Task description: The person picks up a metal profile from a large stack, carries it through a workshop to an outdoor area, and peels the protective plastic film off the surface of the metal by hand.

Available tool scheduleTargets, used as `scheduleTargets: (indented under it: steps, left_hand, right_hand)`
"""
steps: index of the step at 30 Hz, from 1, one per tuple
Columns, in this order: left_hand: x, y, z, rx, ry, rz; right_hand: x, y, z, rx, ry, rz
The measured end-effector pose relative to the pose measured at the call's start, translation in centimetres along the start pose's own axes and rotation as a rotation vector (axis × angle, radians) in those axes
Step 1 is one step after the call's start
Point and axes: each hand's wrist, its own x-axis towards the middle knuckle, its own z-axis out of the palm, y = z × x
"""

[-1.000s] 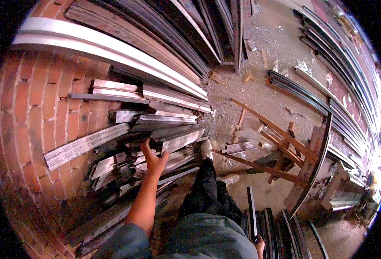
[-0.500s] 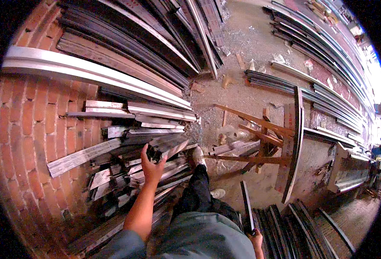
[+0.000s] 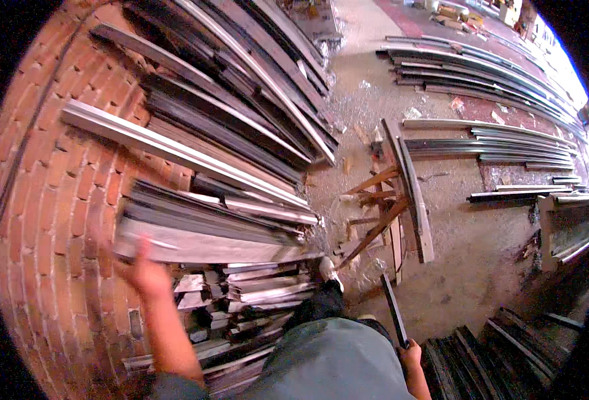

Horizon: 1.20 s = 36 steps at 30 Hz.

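Observation:
My left hand [image 3: 149, 275], smeared by motion, is at the upper end of a wide grey metal profile [image 3: 221, 252] by the brick wall. One digit lies over the profile's pale face and the other fingers are hidden, apparently behind its edge. The profile slants down toward my shoe [image 3: 328, 268]. Down at my right side, my right hand [image 3: 411, 353] is closed around one end of a narrow dark bar [image 3: 394, 310], which points forward and away from me.
A brick wall [image 3: 48, 220] rises on the left, with long profiles [image 3: 188, 163] leaning there. Short offcuts [image 3: 268, 290] are stacked below the held profile. A wooden trestle [image 3: 411, 193] stands ahead to the right. More profiles lie on the floor [image 3: 488, 150] and at lower right [image 3: 474, 360].
My left hand has moved left toward the wall, bringing the profile's upper end with it. More of the profile's length shows now. My right hand still holds the dark bar. The view has shifted.

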Motion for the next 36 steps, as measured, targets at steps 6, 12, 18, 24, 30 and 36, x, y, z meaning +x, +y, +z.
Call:
scheduleTargets:
  steps: [6,12,18,24,30,36]
  left_hand:
    - [-1.7,-0.9,-4.5,-0.272,-0.117,-0.029]
    - [-9.9,0.9,3.5,-0.402,-0.302,-0.168]
    - [-17.6,7.1,11.3,-0.551,-0.311,-0.475]
    - [-23.8,10.3,17.6,-0.685,-0.519,-0.613]
    - [-30.8,11.6,23.2,-0.782,-0.783,-0.853]
    - [-36.0,10.2,28.3,-0.709,-0.943,-1.148]
  right_hand:
    - [-1.8,7.7,-0.2,-0.104,0.061,0.141]
    - [-6.2,14.1,0.3,0.073,0.241,0.222]
    - [-14.1,11.7,-4.7,0.273,0.482,0.137]
    - [-18.5,3.5,-14.4,0.551,0.794,-0.047]
    - [-23.1,-6.9,-25.1,0.398,0.936,-0.136]
    - [-22.8,-20.4,-31.2,0.240,0.726,-0.417]
